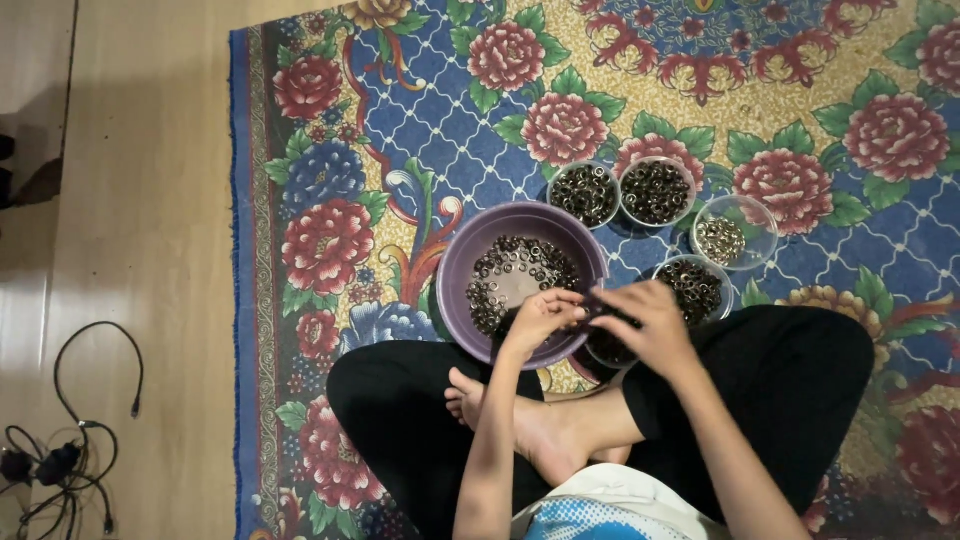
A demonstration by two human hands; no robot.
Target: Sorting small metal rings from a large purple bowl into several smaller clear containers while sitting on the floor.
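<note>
The right hand (650, 325) hides a small bowl (605, 350); the dark piece (598, 311) between fingertips is too small to tell.

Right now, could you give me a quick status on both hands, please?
Left hand and right hand pinch small dark piece over purple bowl of rings. Nothing in the way.

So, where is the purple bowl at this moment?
In the head view, the purple bowl sits on the floral rug before the crossed legs, left of the small clear bowls, under the left hand.

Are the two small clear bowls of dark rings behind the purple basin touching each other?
Touching: the head view shows the left clear bowl and right clear bowl meeting rim to rim.
</note>
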